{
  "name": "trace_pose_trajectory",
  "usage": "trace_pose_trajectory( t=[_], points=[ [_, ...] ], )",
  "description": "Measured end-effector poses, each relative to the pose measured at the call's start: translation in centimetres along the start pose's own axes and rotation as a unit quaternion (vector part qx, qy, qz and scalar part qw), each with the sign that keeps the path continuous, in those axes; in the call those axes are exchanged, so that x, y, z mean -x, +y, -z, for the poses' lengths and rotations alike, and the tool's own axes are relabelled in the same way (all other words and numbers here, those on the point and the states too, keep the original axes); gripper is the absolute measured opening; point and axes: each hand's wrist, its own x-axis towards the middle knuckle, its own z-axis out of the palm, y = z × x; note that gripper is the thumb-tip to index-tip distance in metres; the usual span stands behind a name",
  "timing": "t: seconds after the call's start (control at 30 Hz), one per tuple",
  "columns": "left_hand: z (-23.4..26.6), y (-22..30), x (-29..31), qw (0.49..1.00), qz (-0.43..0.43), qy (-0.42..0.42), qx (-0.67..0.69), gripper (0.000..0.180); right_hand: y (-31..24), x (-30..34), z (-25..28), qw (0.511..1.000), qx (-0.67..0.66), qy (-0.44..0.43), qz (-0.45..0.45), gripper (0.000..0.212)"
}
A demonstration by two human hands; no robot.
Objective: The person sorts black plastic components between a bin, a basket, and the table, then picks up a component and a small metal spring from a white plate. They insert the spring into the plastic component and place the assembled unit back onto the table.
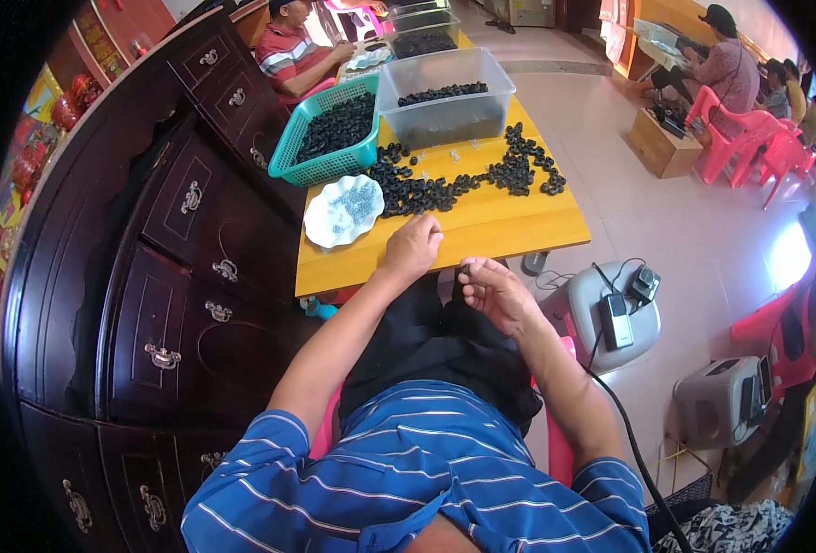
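My left hand [414, 247] is closed over the near edge of the yellow wooden table [491, 224], its fingers curled; whatever it holds, if anything, is hidden. Just off that edge, above my lap, my right hand [500, 295] pinches a small black piece [466, 269] between thumb and fingers. Loose small black ring-like parts [426, 195] lie spread across the table beyond my hands. To the left of them, a white scalloped dish [319, 224] holds many tiny clear or bluish pieces. A few small pale bits [455, 156] lie among the black parts.
Behind the loose parts stand a green basket [330, 168] and a clear plastic bin [449, 123], both holding black parts. A dark wooden cabinet [182, 276] flanks my left. On my right, a grey stool [629, 336] carries small devices with cables. Other people sit farther off.
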Motion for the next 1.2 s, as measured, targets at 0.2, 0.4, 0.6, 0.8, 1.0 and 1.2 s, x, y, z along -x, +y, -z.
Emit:
trace_pose_trajectory(
  t=[0.2, 0.4, 0.6, 0.8, 1.0, 1.2],
  points=[
    [1.9, 2.1, 2.5, 0.951, 0.118, -0.02, 0.285, 0.008, -0.2, -0.1, -0.5, 1.0, 0.023, 0.0, 0.005, 0.014],
    [3.3, 3.9, 5.0, 0.863, 0.191, -0.104, 0.457, 0.011, 0.2, -0.1, -0.7, 0.997, 0.076, 0.009, 0.014, 0.013],
    [3.6, 3.6, 5.8, 0.859, 0.203, -0.102, 0.458, 0.01, 0.5, 0.2, -1.0, 0.994, 0.109, 0.013, 0.021, 0.013],
    [4.3, 3.8, 5.9, 0.791, 0.215, -0.134, 0.557, 0.01, 0.4, 0.3, -1.3, 0.991, 0.133, -0.007, 0.028, 0.013],
    [4.6, 4.7, 5.8, 0.793, 0.204, -0.143, 0.555, 0.011, 0.4, 0.2, -1.3, 0.988, 0.147, -0.02, 0.041, 0.015],
    [5.0, 4.6, 5.9, 0.766, 0.205, -0.134, 0.595, 0.011, 0.4, 0.3, -1.4, 0.988, 0.143, -0.027, 0.047, 0.015]
  ],
)
